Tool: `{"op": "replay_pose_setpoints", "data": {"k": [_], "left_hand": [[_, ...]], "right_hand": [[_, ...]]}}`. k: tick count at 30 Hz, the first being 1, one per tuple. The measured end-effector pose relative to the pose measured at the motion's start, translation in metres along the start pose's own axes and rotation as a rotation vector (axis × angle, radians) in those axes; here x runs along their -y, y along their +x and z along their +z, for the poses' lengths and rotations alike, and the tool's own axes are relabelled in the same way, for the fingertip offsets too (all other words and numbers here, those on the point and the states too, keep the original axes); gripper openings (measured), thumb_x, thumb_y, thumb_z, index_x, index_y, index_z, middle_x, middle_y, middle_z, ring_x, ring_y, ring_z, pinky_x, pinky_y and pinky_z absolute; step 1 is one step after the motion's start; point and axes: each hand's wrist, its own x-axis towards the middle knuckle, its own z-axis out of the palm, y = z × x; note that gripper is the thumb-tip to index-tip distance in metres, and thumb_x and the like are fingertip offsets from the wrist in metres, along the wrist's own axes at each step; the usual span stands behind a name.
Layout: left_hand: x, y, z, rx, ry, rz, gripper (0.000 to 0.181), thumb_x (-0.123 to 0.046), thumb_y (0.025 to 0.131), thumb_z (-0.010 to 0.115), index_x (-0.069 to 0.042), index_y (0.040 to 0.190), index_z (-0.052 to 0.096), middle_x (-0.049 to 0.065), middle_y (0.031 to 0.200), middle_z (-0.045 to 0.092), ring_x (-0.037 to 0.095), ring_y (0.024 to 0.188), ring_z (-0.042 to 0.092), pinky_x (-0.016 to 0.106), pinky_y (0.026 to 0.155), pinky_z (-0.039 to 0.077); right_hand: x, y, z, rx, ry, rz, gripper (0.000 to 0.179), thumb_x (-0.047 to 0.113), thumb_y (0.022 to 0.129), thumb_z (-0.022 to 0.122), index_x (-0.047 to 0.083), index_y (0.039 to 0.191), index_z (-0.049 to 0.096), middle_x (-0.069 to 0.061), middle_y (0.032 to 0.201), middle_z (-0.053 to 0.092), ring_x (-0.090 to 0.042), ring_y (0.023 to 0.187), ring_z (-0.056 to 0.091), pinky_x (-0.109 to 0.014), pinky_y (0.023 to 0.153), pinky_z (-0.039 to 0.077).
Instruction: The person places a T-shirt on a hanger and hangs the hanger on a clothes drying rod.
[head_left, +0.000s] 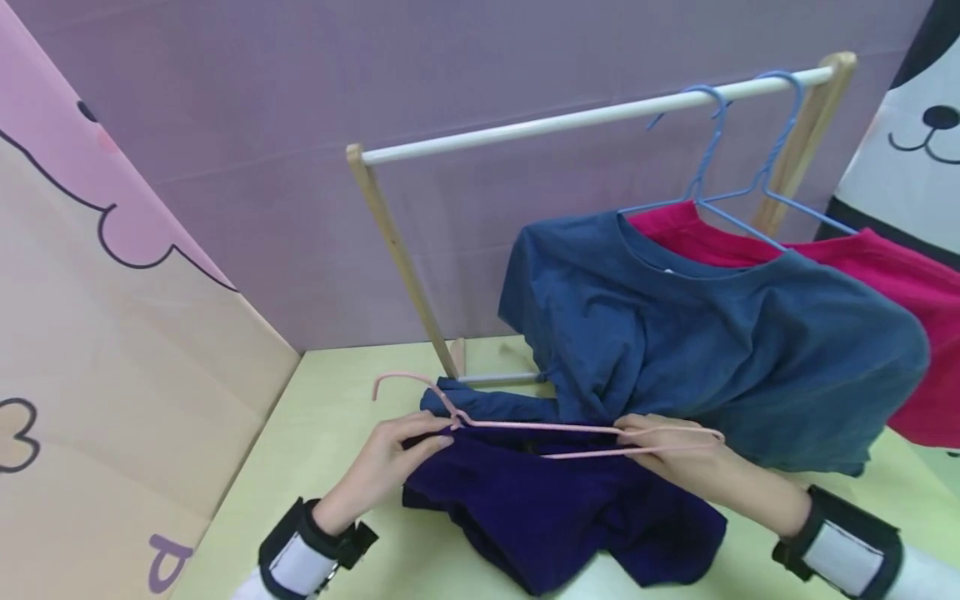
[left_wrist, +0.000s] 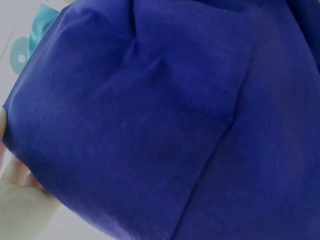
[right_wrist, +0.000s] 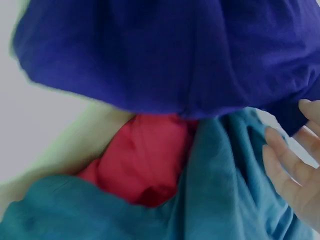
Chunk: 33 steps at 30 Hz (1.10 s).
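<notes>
A dark purple garment (head_left: 525, 500) hangs between the two hands over the table. The left hand (head_left: 397, 450) pinches its upper left edge between thumb and fingers, right beside the neck of a pink hanger (head_left: 540, 425). The hanger's hook points up and left, and its left part is hidden in the cloth. Its right end lies across the back of the right hand (head_left: 667, 442), whose fingertips grip the garment's upper right edge. In the right wrist view, thumb and forefinger hold the purple cloth (right_wrist: 295, 117) while the other fingers (right_wrist: 282, 155) are spread.
Behind stands a clothes rack with a white rail (head_left: 525, 129) and wooden posts. A blue T-shirt (head_left: 675, 333) and a red garment (head_left: 922, 333) hang on blue hangers at its right. Folds of blue cloth (head_left: 495, 404) lie behind the left hand. A printed panel (head_left: 112, 333) borders the left.
</notes>
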Motion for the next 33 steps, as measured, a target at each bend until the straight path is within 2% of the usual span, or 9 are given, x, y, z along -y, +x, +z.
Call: {"op": "replay_pose_setpoints", "data": {"k": [2, 3, 4, 7, 10, 13, 15, 22, 33], "left_hand": [[0.002, -0.001, -0.001, -0.005, 0.014, -0.026, 0.018, -0.005, 0.079, 0.062, -0.006, 0.097, 0.064, 0.008, 0.092, 0.066, 0.012, 0.086, 0.057, 0.038, 0.072, 0.050], [0.004, -0.001, -0.001, -0.004, 0.017, -0.037, 0.018, -0.005, 0.079, 0.062, -0.006, 0.097, 0.064, 0.008, 0.093, 0.066, 0.012, 0.086, 0.057, 0.039, 0.072, 0.050], [0.005, -0.002, -0.001, -0.003, 0.019, -0.047, 0.018, -0.005, 0.079, 0.061, -0.006, 0.097, 0.064, 0.008, 0.093, 0.066, 0.013, 0.087, 0.057, 0.039, 0.073, 0.050], [0.008, -0.001, -0.001, 0.000, 0.026, -0.076, 0.018, -0.005, 0.079, 0.061, -0.006, 0.097, 0.064, 0.008, 0.092, 0.066, 0.013, 0.087, 0.057, 0.040, 0.073, 0.050], [0.012, -0.002, -0.002, 0.007, 0.029, -0.109, 0.019, -0.004, 0.079, 0.061, -0.006, 0.098, 0.064, 0.008, 0.093, 0.066, 0.013, 0.087, 0.057, 0.041, 0.073, 0.050], [0.017, -0.003, -0.004, 0.019, 0.033, -0.137, 0.018, -0.005, 0.080, 0.060, -0.005, 0.099, 0.063, 0.010, 0.095, 0.065, 0.015, 0.089, 0.057, 0.042, 0.075, 0.050], [0.021, -0.004, -0.006, 0.032, 0.031, -0.156, 0.018, -0.007, 0.082, 0.059, -0.004, 0.099, 0.063, 0.013, 0.096, 0.065, 0.016, 0.089, 0.057, 0.043, 0.075, 0.050], [0.030, -0.007, -0.010, 0.055, 0.038, -0.171, 0.016, -0.008, 0.083, 0.058, -0.004, 0.098, 0.063, 0.012, 0.096, 0.065, 0.016, 0.089, 0.057, 0.044, 0.076, 0.049], [0.021, -0.003, 0.005, 0.067, 0.112, -0.020, 0.016, -0.002, 0.080, 0.059, -0.006, 0.095, 0.064, 0.005, 0.084, 0.063, 0.011, 0.074, 0.054, 0.035, 0.063, 0.050]], "right_hand": [[-0.002, -0.005, -0.003, -0.036, -0.026, 0.039, 0.021, 0.021, 0.093, 0.043, 0.010, 0.095, 0.060, 0.000, 0.091, 0.062, -0.005, 0.079, 0.057, -0.020, 0.077, 0.045], [-0.002, -0.006, -0.004, -0.083, 0.150, 0.105, 0.014, 0.025, 0.088, 0.053, 0.016, 0.088, 0.063, 0.001, 0.088, 0.064, -0.010, 0.075, 0.059, -0.023, 0.069, 0.049], [-0.003, -0.008, -0.006, -0.075, 0.228, 0.151, 0.008, 0.022, 0.081, 0.061, 0.019, 0.087, 0.065, 0.002, 0.092, 0.065, -0.012, 0.085, 0.058, -0.026, 0.069, 0.050], [-0.005, -0.011, -0.012, -0.011, 0.187, 0.202, 0.025, 0.008, 0.065, 0.069, 0.018, 0.087, 0.066, 0.002, 0.094, 0.064, -0.013, 0.088, 0.057, -0.032, 0.065, 0.052], [-0.008, -0.015, -0.015, -0.029, 0.133, 0.179, 0.011, 0.021, 0.079, 0.061, 0.017, 0.088, 0.066, 0.002, 0.092, 0.064, -0.013, 0.087, 0.058, -0.032, 0.065, 0.051], [-0.011, -0.018, -0.020, -0.046, 0.110, 0.163, 0.035, 0.037, 0.093, 0.036, 0.017, 0.089, 0.064, 0.004, 0.091, 0.063, -0.011, 0.084, 0.058, -0.033, 0.064, 0.051], [-0.011, -0.020, -0.024, -0.047, 0.100, 0.162, 0.051, 0.042, 0.095, 0.019, 0.017, 0.090, 0.063, 0.006, 0.091, 0.062, -0.009, 0.082, 0.058, -0.035, 0.060, 0.051], [-0.011, -0.022, -0.034, -0.067, 0.104, 0.118, 0.048, 0.037, 0.097, 0.019, 0.015, 0.092, 0.061, 0.007, 0.091, 0.059, -0.004, 0.076, 0.057, -0.024, 0.053, 0.049], [-0.003, -0.012, -0.049, -0.135, 0.091, 0.115, 0.041, 0.034, 0.098, 0.025, 0.016, 0.092, 0.061, 0.008, 0.093, 0.060, -0.004, 0.083, 0.056, -0.022, 0.062, 0.049]]}}
